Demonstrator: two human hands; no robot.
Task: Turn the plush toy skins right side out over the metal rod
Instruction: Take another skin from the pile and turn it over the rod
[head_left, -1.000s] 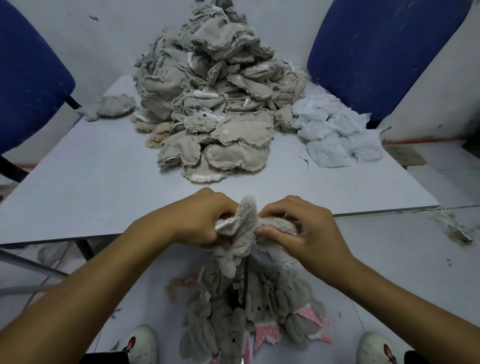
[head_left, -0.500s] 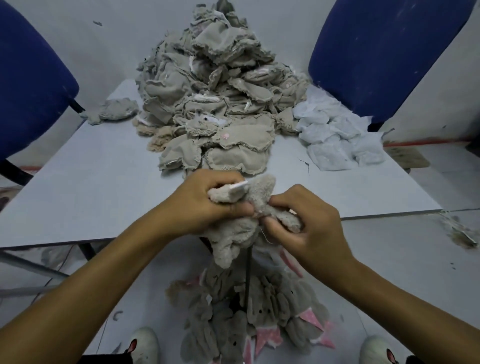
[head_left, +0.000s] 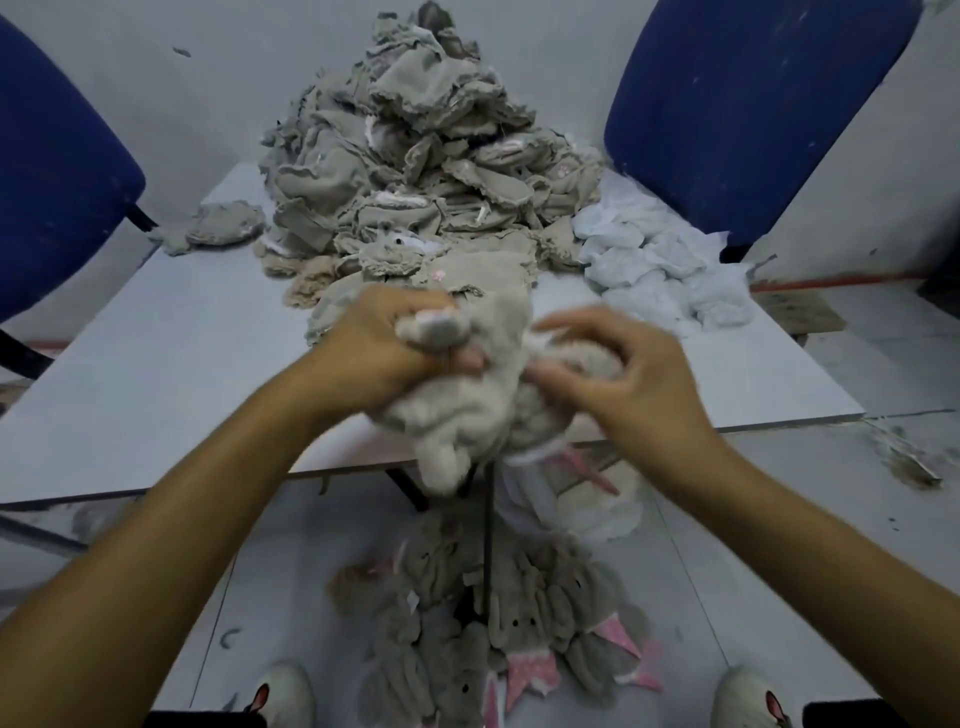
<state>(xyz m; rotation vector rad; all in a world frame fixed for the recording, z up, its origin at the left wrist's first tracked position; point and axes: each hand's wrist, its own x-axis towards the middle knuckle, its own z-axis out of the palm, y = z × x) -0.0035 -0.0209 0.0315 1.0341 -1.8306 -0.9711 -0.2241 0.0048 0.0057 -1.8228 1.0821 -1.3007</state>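
A grey worktop (head_left: 156, 364) is seen ahead, flanked by two blue chairs (head_left: 743, 104). Its far half is covered by a tall heap of inside-out beige skins (head_left: 415, 171); a smaller batch of white fabric pieces (head_left: 660, 265) lies just to the right of the heap, and one lone beige piece (head_left: 218, 228) rests apart at the far left. On the floor below the near edge, a pile of turned grey plush skins (head_left: 483, 639) with pink ear linings is gathered around the foot of the metal rod (head_left: 487, 545), which stands upright. One fluffy plush skin (head_left: 467, 410) is held over the top of the rod, above the near worktop edge. The left hand (head_left: 379, 348) is closed in a tight grip on the skin's upper left part. The right hand (head_left: 634, 374) is curled on the skin's right side, thumb and fingers pinching the fabric; this hand is motion-blurred. Two white shoes (head_left: 280, 691) are visible at the bottom edge.
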